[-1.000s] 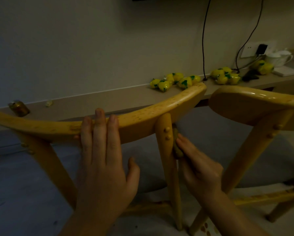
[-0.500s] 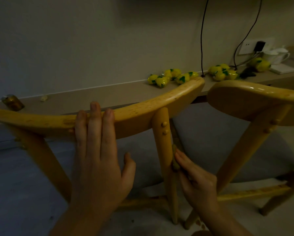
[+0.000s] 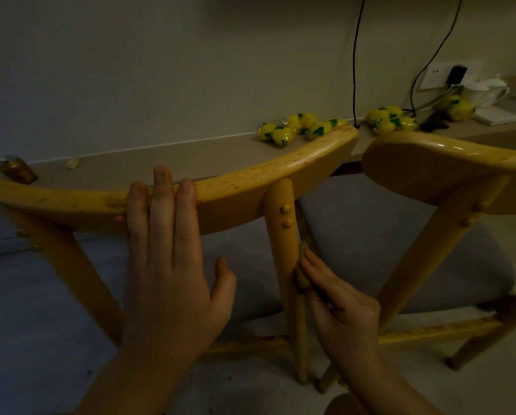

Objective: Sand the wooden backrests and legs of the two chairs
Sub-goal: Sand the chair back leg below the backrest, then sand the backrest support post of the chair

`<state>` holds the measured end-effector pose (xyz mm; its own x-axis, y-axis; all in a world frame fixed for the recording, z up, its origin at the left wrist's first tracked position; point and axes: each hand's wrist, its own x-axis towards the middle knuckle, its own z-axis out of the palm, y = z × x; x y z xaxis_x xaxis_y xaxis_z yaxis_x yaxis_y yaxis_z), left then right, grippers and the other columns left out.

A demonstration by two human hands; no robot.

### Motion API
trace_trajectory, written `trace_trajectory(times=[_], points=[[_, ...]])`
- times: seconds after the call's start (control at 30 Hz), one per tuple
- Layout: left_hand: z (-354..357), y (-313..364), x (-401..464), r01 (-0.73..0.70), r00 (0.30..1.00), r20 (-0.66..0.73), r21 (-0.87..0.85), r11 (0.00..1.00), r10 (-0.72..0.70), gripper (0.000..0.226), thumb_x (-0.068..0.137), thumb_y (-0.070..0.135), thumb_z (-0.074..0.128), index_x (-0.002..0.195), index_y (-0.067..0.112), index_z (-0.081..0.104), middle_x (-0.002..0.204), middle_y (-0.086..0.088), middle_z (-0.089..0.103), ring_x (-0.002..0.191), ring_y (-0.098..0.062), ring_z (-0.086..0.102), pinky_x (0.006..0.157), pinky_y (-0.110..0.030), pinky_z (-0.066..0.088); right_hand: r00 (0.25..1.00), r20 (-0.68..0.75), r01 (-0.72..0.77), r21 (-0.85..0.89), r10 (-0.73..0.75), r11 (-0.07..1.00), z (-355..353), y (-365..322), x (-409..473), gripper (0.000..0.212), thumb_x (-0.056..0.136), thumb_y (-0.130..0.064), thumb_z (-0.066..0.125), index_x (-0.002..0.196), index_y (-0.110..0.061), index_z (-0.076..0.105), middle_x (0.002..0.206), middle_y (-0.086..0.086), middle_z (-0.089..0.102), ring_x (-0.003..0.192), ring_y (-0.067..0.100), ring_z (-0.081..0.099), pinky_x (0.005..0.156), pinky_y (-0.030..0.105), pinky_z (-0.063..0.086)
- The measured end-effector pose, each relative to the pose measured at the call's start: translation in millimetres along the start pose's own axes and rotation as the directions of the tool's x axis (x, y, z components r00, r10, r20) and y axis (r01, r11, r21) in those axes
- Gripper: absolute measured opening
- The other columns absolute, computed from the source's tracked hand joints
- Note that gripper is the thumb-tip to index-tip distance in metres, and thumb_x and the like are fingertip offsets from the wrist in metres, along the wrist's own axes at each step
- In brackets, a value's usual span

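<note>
chair leg (image 3: pixel 282 265) upright, backrest (image 3: pixel 235 187) crosswise

You are in a dimly lit home room, perhaps a dining corner or a bedroom desk nook; which one you cannot tell. Two wooden chairs (image 3: pixel 280 175) with grey padded seats (image 3: pixel 370 235) stand against a long narrow surface (image 3: pixel 161 163) fixed along a plain wall. On it lie yellow wrapped sweets (image 3: pixel 301 127), a white cup (image 3: pixel 487 91) and a small jar (image 3: pixel 17 170), beside a wall socket (image 3: pixel 436 74) with a plug and black cables (image 3: pixel 355 55) hanging down.
</note>
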<state>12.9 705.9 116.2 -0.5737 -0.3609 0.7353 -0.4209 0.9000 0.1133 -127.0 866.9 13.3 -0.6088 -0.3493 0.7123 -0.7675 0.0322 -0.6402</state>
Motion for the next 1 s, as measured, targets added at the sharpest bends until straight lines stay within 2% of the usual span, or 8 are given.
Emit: trace_trajectory(times=[0.13, 0.3, 0.5, 0.6, 0.7, 0.77, 0.87, 1.0], points=[[-3, 1, -2, 0.007, 1.000, 0.029, -0.001, 1.000, -0.007, 0.100, 0.079, 0.028, 0.067, 0.161, 0.003, 0.016, 0.171, -0.016, 0.005, 0.157, -0.037, -0.001, 0.126, -0.053, 0.012, 0.981, -0.072, 0.177, -0.074, -0.182, 0.981, 10, -21, 29, 0.030, 0.095, -0.004, 0.065, 0.124, -0.002, 0.070, 0.137, 0.013, 0.063, 0.127, 0.015, 0.062, 0.102, 0.025, 0.052], [-12, 0, -2, -0.011, 0.995, 0.098, -0.017, 1.000, 0.012, 0.102, 0.078, 0.028, 0.068, 0.162, 0.005, 0.014, 0.171, -0.014, 0.004, 0.157, -0.036, 0.000, 0.125, -0.055, 0.015, 0.951, 0.119, 0.307, -0.268, -0.285, 0.913, -4, -15, 18, 0.028, 0.097, -0.012, 0.060, 0.122, -0.006, 0.071, 0.136, 0.015, 0.062, 0.120, 0.021, 0.067, 0.100, 0.024, 0.052], [-43, -1, -1, 0.036, 0.986, 0.169, -0.284, 0.958, 0.013, 0.085, 0.091, 0.028, 0.063, 0.163, 0.014, 0.020, 0.172, 0.002, 0.011, 0.159, -0.020, 0.005, 0.125, -0.041, 0.022, 0.942, 0.119, 0.327, -0.116, -0.313, 0.938, -39, -73, 46, 0.034, 0.090, -0.013, 0.072, 0.123, -0.011, 0.071, 0.129, 0.003, 0.069, 0.118, 0.008, 0.067, 0.099, 0.021, 0.053], [-78, -9, -12, 0.146, 0.987, 0.133, -0.567, 0.811, -0.085, 0.070, 0.095, 0.034, 0.059, 0.160, 0.030, 0.031, 0.158, 0.018, 0.043, 0.139, -0.011, 0.050, 0.106, -0.015, 0.042, 0.961, 0.136, 0.220, 0.140, -0.239, 0.965, -41, -131, 75, 0.041, 0.082, -0.016, 0.077, 0.122, -0.023, 0.070, 0.119, -0.015, 0.074, 0.103, 0.003, 0.072, 0.084, 0.021, 0.058], [-108, -16, -25, 0.292, 0.956, 0.247, -0.835, 0.466, -0.156, 0.071, 0.089, 0.030, 0.069, 0.153, 0.043, 0.041, 0.141, 0.015, 0.062, 0.128, -0.012, 0.061, 0.103, -0.021, 0.048, 0.922, 0.270, 0.161, 0.385, -0.278, 0.909, -32, -177, 93, 0.032, 0.078, -0.014, 0.079, 0.108, -0.023, 0.072, 0.109, -0.015, 0.076, 0.095, 0.008, 0.075, 0.078, 0.026, 0.060], [-119, -23, -30, 0.328, 0.943, 0.279, -0.873, 0.360, -0.181, 0.061, 0.083, 0.026, 0.077, 0.138, 0.045, 0.058, 0.132, 0.011, 0.069, 0.127, -0.013, 0.063, 0.103, -0.028, 0.051, 0.864, 0.341, 0.229, 0.389, -0.370, 0.892, -26, -196, 102, 0.027, 0.078, -0.014, 0.081, 0.104, -0.020, 0.075, 0.104, -0.013, 0.077, 0.092, 0.008, 0.075, 0.076, 0.023, 0.058], [-136, -42, -32, 0.250, 0.958, 0.171, -0.891, 0.378, -0.232, 0.034, 0.076, 0.018, 0.083, 0.103, 0.035, 0.070, 0.115, 0.000, 0.071, 0.111, -0.024, 0.070, 0.090, -0.033, 0.058, 0.774, 0.388, 0.381, 0.346, -0.501, 0.857, -10, -216, 110, 0.019, 0.085, -0.020, 0.078, 0.104, -0.016, 0.077, 0.099, -0.004, 0.072, 0.087, 0.012, 0.071, 0.073, 0.021, 0.052], [-148, -65, -39, 0.156, 0.956, -0.004, -0.840, 0.520, -0.293, 0.029, 0.076, 0.023, 0.086, 0.096, 0.030, 0.065, 0.105, 0.001, 0.066, 0.101, -0.027, 0.068, 0.082, -0.032, 0.059, 0.672, 0.427, 0.512, 0.323, -0.605, 0.796, 16, -230, 119, 0.024, 0.093, -0.029, 0.069, 0.114, -0.020, 0.075, 0.107, -0.002, 0.070, 0.098, 0.008, 0.068, 0.078, 0.023, 0.053]])
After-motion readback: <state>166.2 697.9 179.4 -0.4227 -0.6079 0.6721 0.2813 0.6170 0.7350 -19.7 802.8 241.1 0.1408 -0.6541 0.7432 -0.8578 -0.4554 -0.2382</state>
